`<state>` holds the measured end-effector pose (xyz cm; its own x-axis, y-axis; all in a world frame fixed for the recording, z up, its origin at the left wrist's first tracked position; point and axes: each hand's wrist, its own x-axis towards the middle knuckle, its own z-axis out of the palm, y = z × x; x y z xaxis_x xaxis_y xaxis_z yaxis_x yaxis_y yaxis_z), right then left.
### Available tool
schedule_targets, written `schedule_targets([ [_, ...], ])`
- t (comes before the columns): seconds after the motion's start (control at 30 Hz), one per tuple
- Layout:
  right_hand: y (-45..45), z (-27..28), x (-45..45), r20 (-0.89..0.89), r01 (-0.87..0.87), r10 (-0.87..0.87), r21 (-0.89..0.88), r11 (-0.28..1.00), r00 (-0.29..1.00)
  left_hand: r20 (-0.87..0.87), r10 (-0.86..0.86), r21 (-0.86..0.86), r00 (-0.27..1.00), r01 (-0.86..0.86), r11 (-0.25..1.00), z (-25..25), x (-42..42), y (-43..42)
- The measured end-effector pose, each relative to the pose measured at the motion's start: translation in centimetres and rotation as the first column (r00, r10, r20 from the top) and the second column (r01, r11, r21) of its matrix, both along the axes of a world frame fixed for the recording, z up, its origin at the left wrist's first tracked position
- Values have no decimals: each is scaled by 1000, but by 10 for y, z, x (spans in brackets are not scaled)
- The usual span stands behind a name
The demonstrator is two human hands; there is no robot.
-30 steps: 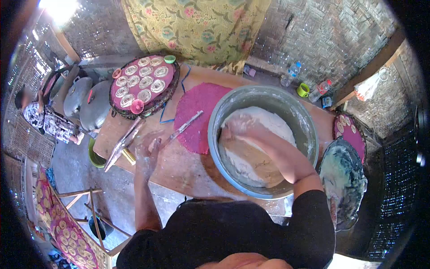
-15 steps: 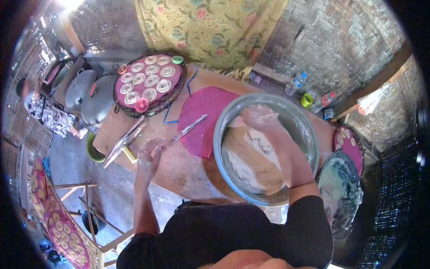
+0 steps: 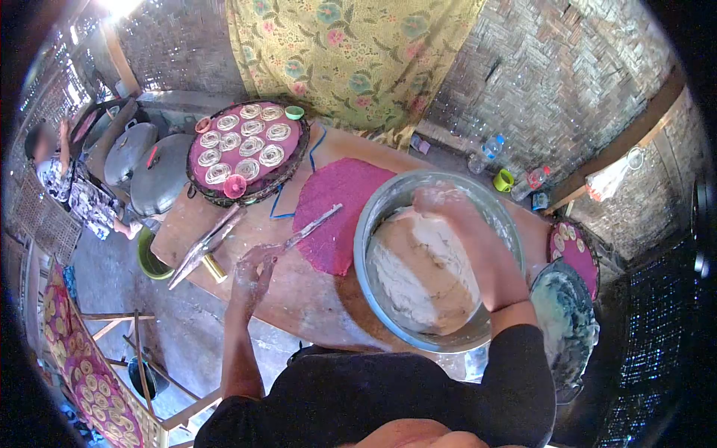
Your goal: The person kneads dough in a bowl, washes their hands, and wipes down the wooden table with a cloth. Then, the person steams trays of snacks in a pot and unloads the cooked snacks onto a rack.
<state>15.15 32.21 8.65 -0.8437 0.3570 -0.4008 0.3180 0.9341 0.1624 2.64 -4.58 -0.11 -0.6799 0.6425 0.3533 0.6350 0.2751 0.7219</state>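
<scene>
My left hand (image 3: 258, 261) is wrapped round the near end of a flour-dusted stick (image 3: 317, 224), whose far end lies over a round pink cloth (image 3: 332, 201). My right hand (image 3: 441, 201) is inside a large grey basin (image 3: 363, 257), near its far wall, with fingers curled; whether it holds any flour I cannot make out. Below that hand, white flour and a tan, dough-like mass (image 3: 429, 276) fill the basin.
A round tray (image 3: 246, 200) bears several coiled white noodle nests. Flour-dusted sticks (image 3: 205, 246) and a gold cylinder (image 3: 214, 267) lie at the table's left edge. Bottles (image 3: 491, 148) and a green cup (image 3: 503, 179) stand behind the basin. Another person (image 3: 82, 190) is by the pots at left.
My right hand has moved from the basin's left side to its far wall, uncovering more of the tan mass. My left hand is slightly lower. The other person has raised an arm.
</scene>
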Motion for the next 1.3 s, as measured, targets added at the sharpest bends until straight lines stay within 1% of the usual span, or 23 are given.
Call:
schedule_targets([
  [0.03, -8, 18, 1, 11, 6, -6, -38, 999, 1000, 70, 1, 9, 998, -1, 1000, -3, 0, -1],
  [0.1, -22, 21, -2, 36, 204, -202, -113, 972, 979, 56, 15, 17, 998, -16, 1000, -3, 1, 4],
  [0.13, -14, -2, 5, 35, 211, -209, -112, 971, 977, 41, 33, 12, 999, -34, 999, -3, 1, 4],
  [0.2, 14, -43, 8, -253, 20, -28, -34, 999, 967, 6, 1, 1, 1000, -1, 1000, -3, 1, -1],
  [0.23, 16, -34, 4, -345, -42, 45, 17, 999, 938, -25, -19, -5, 1000, 18, 1000, -1, -2, 1],
  [0.3, 28, -7, 0, 23, 105, -107, 59, 993, 994, 13, -4, -4, 1000, 4, 1000, 7, -1, -1],
  [0.33, 36, -19, 0, 28, 107, -109, 54, 993, 994, 51, 2, -8, 999, -2, 1000, 9, 1, -2],
  [0.43, 68, -84, -4, -217, 234, -215, 62, 970, 952, 0, 16, -22, 1000, -16, 1000, 2, -2, -1],
  [0.47, 78, -82, -2, -133, 88, -83, 29, 996, 988, -9, 12, -17, 1000, -12, 1000, 4, -3, -2],
  [0.5, 68, -50, -1, -142, 87, -80, 43, 995, 987, -8, 2, 2, 1000, -2, 1000, 5, -3, -3],
  [0.57, 25, 30, 15, -9, 161, -161, 42, 986, 987, 7, -11, 11, 1000, 11, 1000, 4, -3, -4],
  [0.7, 60, -36, 16, -38, 186, -183, 106, 977, 982, 28, 19, -7, 999, -19, 1000, 5, 1, -2],
  [0.77, 78, -74, 29, -248, 220, -200, 54, 974, 948, -20, 10, 20, 1000, -9, 1000, 8, -2, 2],
  [0.83, 52, -3, 35, -197, 222, -191, 147, 964, 962, -22, -26, 16, 999, 26, 1000, 3, -3, -2],
  [0.9, 57, 21, 37, -32, 327, -326, 47, 944, 945, 25, -28, 22, 999, 27, 999, -1, -3, 0],
  [0.97, 58, -11, 45, -69, 401, -396, 85, 912, 915, 61, -40, 36, 997, 38, 999, -2, -1, 3],
  [1.03, 83, -64, 52, -183, 259, -233, 134, 957, 955, -14, -52, 43, 999, 53, 998, 2, 1, 8],
  [1.07, 116, -103, 54, -383, 401, -346, 72, 913, 856, -19, -49, 51, 999, 50, 997, 4, 1, 10],
  [1.1, 101, -70, 52, -385, 399, -342, 74, 914, 857, 57, -58, 75, 997, 54, 996, 6, 2, 9],
  [1.17, 43, 30, 54, -20, 387, -387, 21, 922, 922, 138, -75, 87, 988, 63, 994, 5, 3, 9],
  [1.2, 69, 0, 61, -204, 332, -328, -18, 943, 922, 99, -62, 59, 993, 57, 997, 2, 0, 11],
  [1.23, 84, -39, 60, -198, 343, -340, -21, 939, 919, 60, -55, 28, 997, 53, 998, -1, 0, 12],
  [1.3, 97, -85, 55, -128, 215, -205, 71, 974, 970, 46, -104, 29, 994, 103, 994, 5, 8, 17],
])
